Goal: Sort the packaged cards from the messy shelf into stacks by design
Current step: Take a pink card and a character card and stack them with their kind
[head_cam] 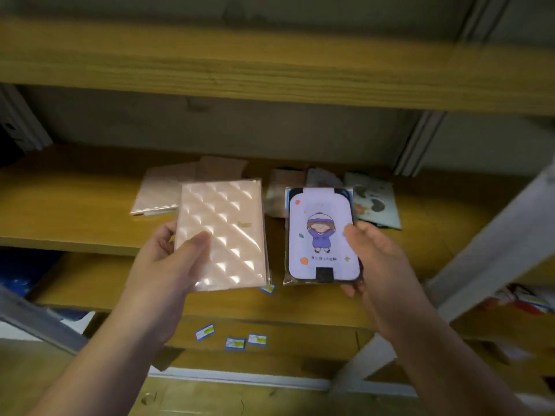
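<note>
The left hand (168, 259) grips a quilted pink wrapped card pack (223, 235); the right hand (375, 259) holds a lilac cartoon-girl pack (322, 235) (both above the wooden shelf (75, 211)).

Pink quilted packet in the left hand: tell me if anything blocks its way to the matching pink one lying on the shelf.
Nothing visible does. The pink quilted packet in the left hand sits just in front of the matching pink packet; bare shelf lies alongside.

A light wooden shelf (75, 205) carried a pale pink quilted packaged card (154, 195) at left and a loose, overlapping pile of illustrated packaged cards (375, 202) at right.
</note>
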A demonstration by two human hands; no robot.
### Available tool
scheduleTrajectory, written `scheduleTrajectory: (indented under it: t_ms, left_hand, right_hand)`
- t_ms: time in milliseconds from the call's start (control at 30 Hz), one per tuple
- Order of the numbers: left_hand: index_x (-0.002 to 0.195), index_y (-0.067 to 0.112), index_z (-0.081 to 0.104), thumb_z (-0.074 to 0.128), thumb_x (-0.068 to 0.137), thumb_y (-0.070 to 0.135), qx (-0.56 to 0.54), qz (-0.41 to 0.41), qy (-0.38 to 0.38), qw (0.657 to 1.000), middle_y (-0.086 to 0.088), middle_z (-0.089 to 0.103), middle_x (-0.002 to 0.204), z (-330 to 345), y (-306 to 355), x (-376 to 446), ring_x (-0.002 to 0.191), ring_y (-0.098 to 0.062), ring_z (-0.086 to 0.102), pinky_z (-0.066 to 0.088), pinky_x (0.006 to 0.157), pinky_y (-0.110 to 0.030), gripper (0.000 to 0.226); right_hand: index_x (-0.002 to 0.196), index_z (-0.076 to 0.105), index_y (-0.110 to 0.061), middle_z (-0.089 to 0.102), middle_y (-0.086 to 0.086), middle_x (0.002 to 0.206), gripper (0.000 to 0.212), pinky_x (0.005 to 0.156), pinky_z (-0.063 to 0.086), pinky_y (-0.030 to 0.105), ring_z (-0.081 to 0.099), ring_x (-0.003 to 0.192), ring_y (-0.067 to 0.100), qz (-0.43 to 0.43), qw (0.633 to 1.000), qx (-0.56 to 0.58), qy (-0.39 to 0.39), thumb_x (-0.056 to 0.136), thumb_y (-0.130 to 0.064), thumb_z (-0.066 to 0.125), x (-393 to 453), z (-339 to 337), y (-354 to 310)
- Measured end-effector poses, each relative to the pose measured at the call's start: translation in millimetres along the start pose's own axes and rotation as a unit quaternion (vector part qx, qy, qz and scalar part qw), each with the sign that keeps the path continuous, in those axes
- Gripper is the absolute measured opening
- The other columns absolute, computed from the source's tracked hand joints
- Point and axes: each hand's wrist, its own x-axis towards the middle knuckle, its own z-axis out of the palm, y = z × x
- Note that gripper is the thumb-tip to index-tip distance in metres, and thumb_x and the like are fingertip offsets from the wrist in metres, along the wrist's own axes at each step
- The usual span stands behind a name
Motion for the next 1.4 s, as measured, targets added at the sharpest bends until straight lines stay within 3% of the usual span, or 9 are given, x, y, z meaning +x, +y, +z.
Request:
scheduleTrajectory:
  t_ms: [100,467,767,833,933,1100,1167,1300,1400]
  left_hand:
    - [0.1,0.016,0.063,0.061,0.095,0.005,0.011,0.015,-0.011,1.0,0.0,0.076,0.077,34.3,-14.8,-38.0,0.062,-0.01,0.07,0.054,0.05,-0.022,0.012]
    - [0.111,0.015,0.066,0.062,0.094,0.007,0.012,0.012,-0.1,0.995,-0.005,0.078,0.094,178.2,-58.1,-166.9,0.076,-0.015,0.074,0.058,0.057,-0.026,0.019]
    - [0.113,0.023,0.065,0.064,0.093,0.013,0.047,-0.028,-0.177,0.983,0.002,0.078,0.101,297.4,-78.4,-215.1,0.086,-0.016,0.076,0.057,0.057,-0.023,0.022]
    - [0.114,0.023,0.064,0.064,0.093,0.014,0.056,-0.05,-0.196,0.978,0.003,0.078,0.1,323.7,-87.9,-217.3,0.087,-0.017,0.076,0.058,0.059,-0.026,0.023]
    - [0.117,0.023,0.063,0.066,0.092,0.017,0.072,-0.071,-0.213,0.972,0.0,0.078,0.105,361.9,-103.8,-212.1,0.091,-0.021,0.076,0.059,0.065,-0.033,0.027]
    - [0.116,0.028,0.063,0.066,0.093,0.022,0.071,-0.097,-0.21,0.97,0.001,0.074,0.108,428.8,-127.1,-191.9,0.097,-0.025,0.073,0.059,0.082,-0.047,0.024]
    - [0.115,0.03,0.063,0.068,0.092,0.023,0.068,-0.099,-0.22,0.968,0.001,0.075,0.108,454.7,-136.2,-185.4,0.097,-0.024,0.073,0.059,0.083,-0.048,0.025]
    - [0.118,0.032,0.062,0.07,0.092,0.025,0.072,-0.103,-0.232,0.965,0.003,0.074,0.11,496.6,-153.0,-179.0,0.097,-0.023,0.074,0.061,0.08,-0.046,0.029]
    - [0.115,0.032,0.062,0.069,0.092,0.024,0.081,-0.107,-0.231,0.964,0.003,0.073,0.108,517.9,-155.2,-174.2,0.095,-0.023,0.073,0.061,0.075,-0.044,0.025]
  right_hand:
    - [0.105,0.063,-0.026,0.074,0.005,0.078,0.013,0.038,0.04,0.026,0.05,0.049,0.016,-0.018,1.0,-0.004,0.014,0.102,-0.03,0.051,-31.9,-50.0,3.0]
    - [0.109,0.06,-0.029,0.075,0.006,0.087,0.016,0.047,0.048,0.032,0.063,0.071,0.038,-0.047,0.997,-0.008,0.064,0.101,-0.036,0.049,-127.6,-249.8,0.6]
    - [0.114,0.064,-0.013,0.073,0.008,0.086,0.024,0.039,0.04,0.022,0.058,0.052,0.009,-0.052,0.986,0.066,0.147,0.103,-0.029,0.049,-137.8,-382.1,18.3]
    - [0.114,0.067,-0.014,0.073,0.009,0.088,0.026,0.045,0.044,0.025,0.061,0.057,0.013,-0.048,0.982,0.079,0.166,0.102,-0.031,0.05,-131.9,-405.6,21.5]
    - [0.105,0.074,-0.026,0.076,0.011,0.098,0.022,0.069,0.049,0.044,0.068,0.083,0.032,-0.038,0.974,0.083,0.205,0.1,-0.035,0.054,-115.8,-440.2,21.2]
    - [0.099,0.076,-0.026,0.076,0.008,0.089,0.025,0.047,0.044,0.028,0.06,0.059,0.016,-0.043,0.967,0.074,0.242,0.1,-0.036,0.053,-87.2,-494.7,6.2]
    - [0.102,0.074,-0.025,0.077,0.005,0.089,0.024,0.046,0.049,0.026,0.065,0.059,0.015,-0.042,0.968,0.062,0.24,0.1,-0.036,0.053,-74.6,-516.9,-1.5]
    - [0.116,0.069,-0.019,0.076,0.011,0.105,0.028,0.067,0.058,0.038,0.073,0.088,0.032,-0.034,0.968,0.029,0.246,0.101,-0.037,0.053,-48.5,-556.6,-12.2]
    - [0.112,0.07,-0.018,0.077,0.009,0.101,0.024,0.083,0.056,0.05,0.071,0.1,0.039,-0.012,0.964,0.026,0.263,0.099,-0.034,0.058,-28.8,-577.2,-14.5]
